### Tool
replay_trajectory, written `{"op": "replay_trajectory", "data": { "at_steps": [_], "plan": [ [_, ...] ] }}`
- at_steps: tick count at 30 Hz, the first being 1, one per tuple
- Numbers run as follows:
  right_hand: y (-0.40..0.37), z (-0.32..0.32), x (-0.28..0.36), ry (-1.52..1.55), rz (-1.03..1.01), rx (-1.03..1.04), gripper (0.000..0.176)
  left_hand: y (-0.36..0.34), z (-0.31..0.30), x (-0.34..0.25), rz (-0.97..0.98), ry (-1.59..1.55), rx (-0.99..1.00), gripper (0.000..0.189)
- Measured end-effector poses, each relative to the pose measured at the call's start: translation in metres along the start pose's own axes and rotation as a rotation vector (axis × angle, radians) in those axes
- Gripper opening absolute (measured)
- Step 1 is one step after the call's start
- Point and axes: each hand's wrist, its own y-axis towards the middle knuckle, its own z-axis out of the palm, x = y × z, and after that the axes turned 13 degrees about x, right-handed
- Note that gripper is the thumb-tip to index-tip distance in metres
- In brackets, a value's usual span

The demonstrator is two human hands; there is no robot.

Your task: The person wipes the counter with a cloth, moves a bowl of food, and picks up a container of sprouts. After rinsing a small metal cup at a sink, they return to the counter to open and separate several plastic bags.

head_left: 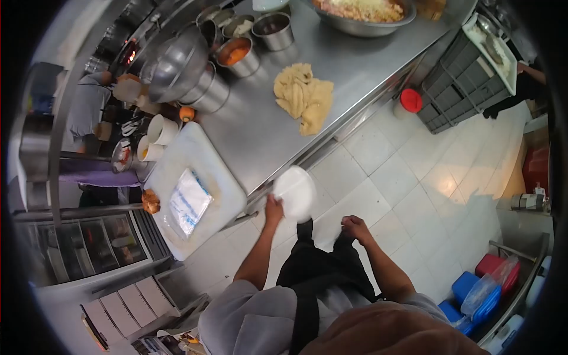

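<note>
My left hand [273, 208] grips the edge of a round white plate [296, 192], held just off the front edge of the steel counter [254, 127]. My right hand [354, 227] hangs loosely curled at my side over the tiled floor, holding nothing. A white cutting board [219, 189] lies on the counter left of the plate, with a clear plastic bag [187, 202] on it. A crumpled yellow cloth [305, 97] rests further along the counter.
Steel pots and tubs [236, 54], a big bowl of food [362, 12] and white cups [160, 131] crowd the counter's far side. A grey crate [461, 83] and red lid [410, 100] sit on the floor; blue and red boxes [482, 287] lie lower right. Another person [89, 100] stands far left.
</note>
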Motion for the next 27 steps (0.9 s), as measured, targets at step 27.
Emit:
{"op": "replay_trajectory", "data": {
  "at_steps": [27],
  "plan": [
    [-0.070,-0.101,0.336,0.171,-0.779,-0.274,0.045,0.073,0.007,-0.417,1.319,0.137,-0.037,0.028]
  ]
}}
